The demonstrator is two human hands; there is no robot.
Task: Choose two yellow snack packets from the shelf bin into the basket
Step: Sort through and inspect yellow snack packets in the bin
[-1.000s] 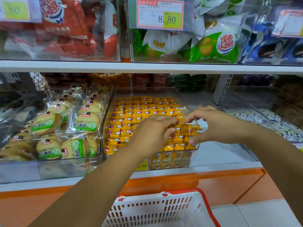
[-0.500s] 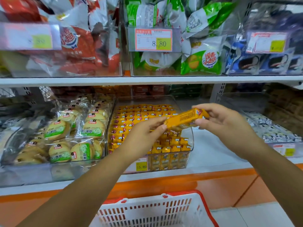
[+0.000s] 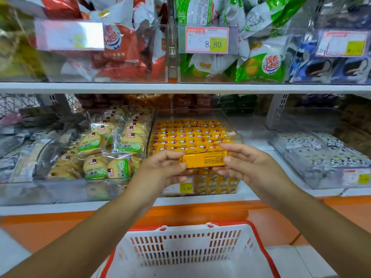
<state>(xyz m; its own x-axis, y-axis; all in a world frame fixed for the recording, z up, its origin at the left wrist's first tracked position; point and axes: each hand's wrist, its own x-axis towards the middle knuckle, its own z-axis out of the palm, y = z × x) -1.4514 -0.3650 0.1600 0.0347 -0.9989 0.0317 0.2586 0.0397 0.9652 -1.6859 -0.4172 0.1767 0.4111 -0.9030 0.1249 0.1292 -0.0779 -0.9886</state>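
Overhead, stocked shelves [image 3: 180, 88]; below, white basket [image 3: 180, 247].

A yellow snack packet [image 3: 203, 159] is held level, text side up, before the clear bin [image 3: 190, 114], above the basket [image 3: 180, 230].

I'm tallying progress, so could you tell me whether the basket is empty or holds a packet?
Empty as far as shows: nothing lies in the basket; the left hand and right hand hold one packet by the bin.
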